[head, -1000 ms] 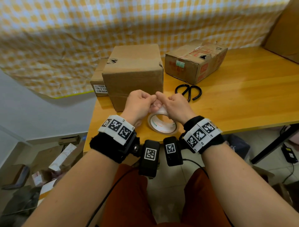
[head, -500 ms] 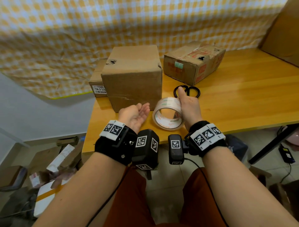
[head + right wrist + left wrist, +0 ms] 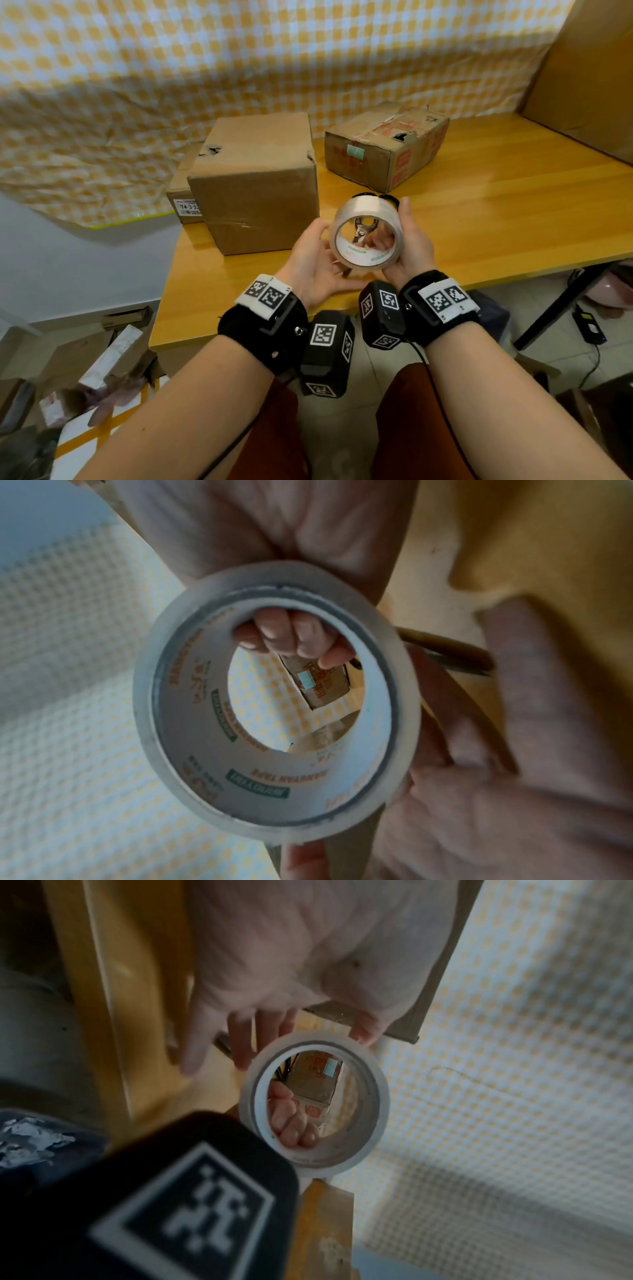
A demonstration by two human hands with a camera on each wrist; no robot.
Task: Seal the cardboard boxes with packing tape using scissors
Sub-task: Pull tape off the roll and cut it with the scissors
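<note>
A roll of clear packing tape (image 3: 346, 219) is held up on edge above the table's front. My right hand (image 3: 394, 226) grips it, fingers (image 3: 284, 634) curled through the core and thumb on the outside. Palm up, my left hand (image 3: 318, 253) lies against the roll's left side with straight fingers (image 3: 240, 1042), its thumb tip on the rim. Black-handled scissors (image 3: 388, 198) lie on the table right behind the roll, mostly hidden by it. A large plain cardboard box (image 3: 253, 181) stands behind my left hand. A printed box (image 3: 387, 147) sits farther back right.
A smaller labelled box (image 3: 181, 195) is tucked behind the large box at the wooden table's (image 3: 496, 212) left edge. A checked cloth (image 3: 239, 61) hangs behind. Flat cardboard (image 3: 589, 68) leans at the far right. Boxes and clutter lie on the floor (image 3: 85, 370) to the left.
The roll lay flat while both hands picked at it; my right hand stood it up and lifted it. My left hand opened and came to the roll's left side.
</note>
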